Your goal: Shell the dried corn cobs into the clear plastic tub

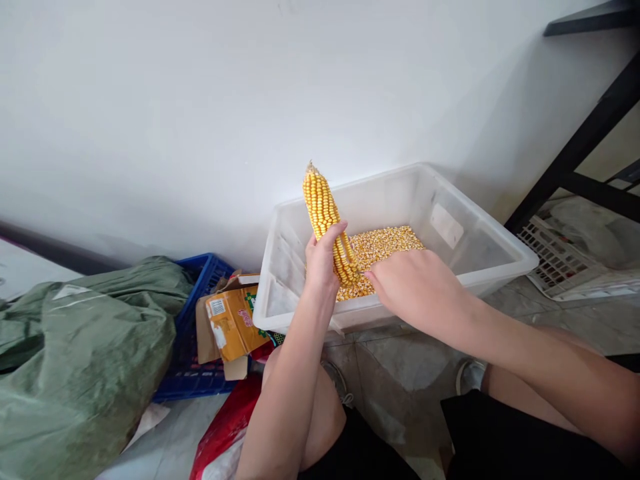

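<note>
My left hand (323, 257) is wrapped round the middle of a yellow corn cob (321, 200), which tilts with its dry, pointed tip up and away from me. Most of its kernel rows are in place, and a groove shows along the lower right side. My right hand (413, 277) is closed in a fist at the lower end of the cob. A small dark tip shows between its fingers and the kernels; the rest of what it grips is hidden. Beneath both hands is a translucent white plastic bin (480, 223), with loose corn kernels (383, 243) over its floor.
Left of the bin lie an opened orange cardboard box (240, 323), a blue plastic crate (193, 367) and a large green sack (90, 367). A red bag (225, 420) is by my left leg. To the right stand a black metal frame (575, 153) and a white basket (550, 260).
</note>
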Demonstrator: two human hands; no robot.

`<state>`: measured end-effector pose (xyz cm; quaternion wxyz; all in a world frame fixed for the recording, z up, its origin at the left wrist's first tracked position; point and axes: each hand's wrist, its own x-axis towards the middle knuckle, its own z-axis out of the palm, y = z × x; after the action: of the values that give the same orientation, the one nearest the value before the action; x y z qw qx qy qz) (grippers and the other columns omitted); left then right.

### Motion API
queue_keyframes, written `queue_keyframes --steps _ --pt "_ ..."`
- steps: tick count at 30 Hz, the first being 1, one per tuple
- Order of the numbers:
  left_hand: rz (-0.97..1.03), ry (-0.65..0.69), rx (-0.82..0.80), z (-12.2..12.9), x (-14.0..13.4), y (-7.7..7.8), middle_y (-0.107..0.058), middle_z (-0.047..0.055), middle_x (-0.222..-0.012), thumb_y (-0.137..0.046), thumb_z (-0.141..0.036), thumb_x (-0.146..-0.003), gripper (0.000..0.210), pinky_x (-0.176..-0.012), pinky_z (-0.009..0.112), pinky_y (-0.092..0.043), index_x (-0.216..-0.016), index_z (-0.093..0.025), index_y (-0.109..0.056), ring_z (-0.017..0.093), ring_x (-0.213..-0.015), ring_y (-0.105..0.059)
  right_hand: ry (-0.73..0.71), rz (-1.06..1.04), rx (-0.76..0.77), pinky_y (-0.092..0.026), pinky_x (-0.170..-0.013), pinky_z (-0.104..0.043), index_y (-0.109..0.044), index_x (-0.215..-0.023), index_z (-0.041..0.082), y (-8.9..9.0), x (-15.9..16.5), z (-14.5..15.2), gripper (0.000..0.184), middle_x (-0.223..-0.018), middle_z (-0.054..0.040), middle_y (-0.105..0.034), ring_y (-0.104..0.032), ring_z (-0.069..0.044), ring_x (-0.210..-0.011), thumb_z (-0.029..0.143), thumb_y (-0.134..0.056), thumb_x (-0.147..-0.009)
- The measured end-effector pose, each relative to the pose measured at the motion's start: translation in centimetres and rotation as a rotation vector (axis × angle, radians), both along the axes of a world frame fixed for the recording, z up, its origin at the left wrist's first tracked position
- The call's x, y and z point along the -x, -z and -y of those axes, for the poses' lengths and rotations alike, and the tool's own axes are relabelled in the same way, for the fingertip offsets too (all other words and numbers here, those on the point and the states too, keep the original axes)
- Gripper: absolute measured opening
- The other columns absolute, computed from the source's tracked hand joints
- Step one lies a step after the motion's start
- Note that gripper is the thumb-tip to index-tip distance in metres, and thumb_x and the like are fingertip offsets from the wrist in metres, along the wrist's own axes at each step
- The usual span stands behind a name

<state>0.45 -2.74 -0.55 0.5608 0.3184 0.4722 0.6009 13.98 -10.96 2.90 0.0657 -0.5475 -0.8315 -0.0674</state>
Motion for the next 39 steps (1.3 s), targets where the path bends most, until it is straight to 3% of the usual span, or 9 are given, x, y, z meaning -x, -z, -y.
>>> queue_keyframes --steps 7,12,18,23,27,33,39 --pt "0.012 -0.03 -0.017 -0.1 0.1 0.0 -0.06 0.002 -0.071 -0.084 -0.039 -0.058 0.044 -0.061 0.026 -0.047 -0.089 -0.017 -0.061 0.016 -0.067 -0.062 0.089 -0.133 0.127 -0.027 -0.052 -0.03 -0.073 -0.08 0.016 0.6 -0.3 -0.9 0.037 -0.071 -0.0089 -0.071 -0.064 -0.02 -0.061 0.028 -0.042 -0.097" --pt "-0.007 -0.007 -0.025 0.1 0.0 0.2 -0.061 0.002 -0.072 -0.084 -0.039 -0.059 0.043 -0.061 0.025 -0.046 -0.089 -0.017 -0.062 0.015 -0.067 -0.061 -0.027 0.031 0.052 -0.029 -0.051 -0.029 -0.071 -0.072 0.014 -0.1 -0.3 -1.0 0.032 -0.063 -0.0121 -0.069 -0.063 -0.02 -0.058 0.018 -0.047 -0.092" --pt "0.001 0.006 -0.007 0.0 0.1 0.4 -0.06 0.001 -0.071 -0.084 -0.04 -0.06 0.043 -0.055 0.025 -0.045 -0.09 -0.017 -0.061 0.013 -0.06 -0.057 -0.169 0.12 -0.005 -0.029 -0.05 -0.03 -0.073 -0.079 0.014 -0.4 -0.5 -1.2 0.024 -0.069 -0.012 -0.072 -0.065 -0.023 -0.059 0.003 -0.051 -0.081" --pt "0.01 -0.011 -0.003 0.0 0.1 0.2 -0.06 0.001 -0.071 -0.084 -0.041 -0.058 0.047 -0.055 0.025 -0.045 -0.091 -0.017 -0.061 0.014 -0.06 -0.059 -0.052 0.038 0.018 -0.026 -0.05 -0.031 -0.07 -0.072 0.014 0.0 -0.3 -0.7 0.029 -0.062 -0.011 -0.068 -0.062 -0.02 -0.057 0.013 -0.049 -0.09" --pt "0.006 -0.027 -0.038 0.0 0.0 0.2 -0.06 0.001 -0.071 -0.084 -0.041 -0.058 0.046 -0.058 0.025 -0.047 -0.09 -0.017 -0.061 0.015 -0.064 -0.061 0.06 -0.121 0.116 -0.024 -0.052 -0.03 -0.067 -0.07 0.017 0.5 -0.3 -1.2 0.033 -0.065 -0.0083 -0.067 -0.059 -0.018 -0.058 0.024 -0.045 -0.094" --pt "-0.015 -0.04 -0.062 0.0 0.0 0.1 -0.06 0.001 -0.07 -0.083 -0.041 -0.06 0.044 -0.056 0.025 -0.048 -0.09 -0.017 -0.06 0.016 -0.064 -0.063 0.001 -0.306 0.426 -0.022 -0.05 -0.028 -0.05 -0.058 0.019 0.2 -2.3 -3.3 0.043 -0.05 0.001 -0.047 -0.04 -0.011 -0.046 0.039 -0.043 -0.095" --pt "0.065 -0.012 0.008 -0.1 0.0 0.0 -0.062 0.002 -0.069 -0.082 -0.042 -0.062 0.046 -0.061 0.027 -0.052 -0.094 -0.018 -0.059 0.019 -0.067 -0.066 0.012 -0.31 0.447 -0.02 -0.051 -0.029 -0.048 -0.058 0.02 -0.6 -4.4 -3.6 0.045 -0.049 0.0042 -0.034 -0.028 -0.01 -0.047 0.046 -0.046 -0.094"
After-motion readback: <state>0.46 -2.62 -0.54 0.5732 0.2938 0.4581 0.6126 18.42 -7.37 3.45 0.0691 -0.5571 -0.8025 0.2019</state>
